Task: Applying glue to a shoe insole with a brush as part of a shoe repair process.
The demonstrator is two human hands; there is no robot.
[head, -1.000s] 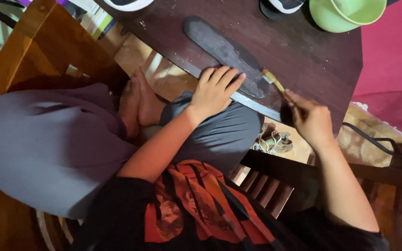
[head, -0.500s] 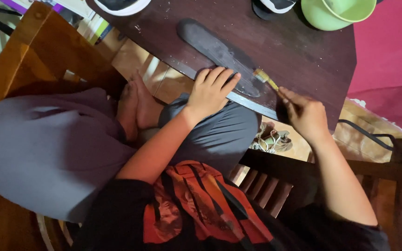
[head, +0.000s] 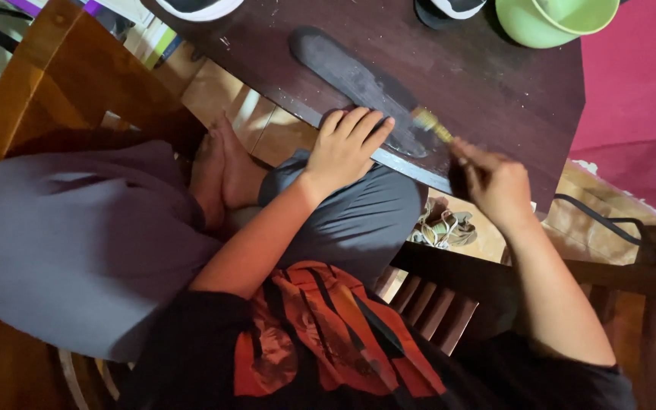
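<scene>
A long, dark, flat sole-shaped piece (head: pixel 358 80) lies on the dark wooden table (head: pixel 495 99) near its front edge. My left hand (head: pixel 347 144) rests flat on the near end of this piece, fingers together, pressing it down. My right hand (head: pixel 495 182) grips a small brush (head: pixel 434 125) with yellowish bristles. The bristle tip touches the dark piece just right of my left fingertips. The brush handle is hidden inside my fist.
A green bowl (head: pixel 552 19) and a black-and-white shoe (head: pixel 449 9) sit at the table's far edge, another white-rimmed object (head: pixel 195 7) at the far left. My crossed legs and bare feet (head: pixel 222 171) are below the table. A wooden chair rail (head: pixel 465 281) lies under my right arm.
My right hand and the brush have shifted slightly left along the dark piece. My left hand stays pressed on it.
</scene>
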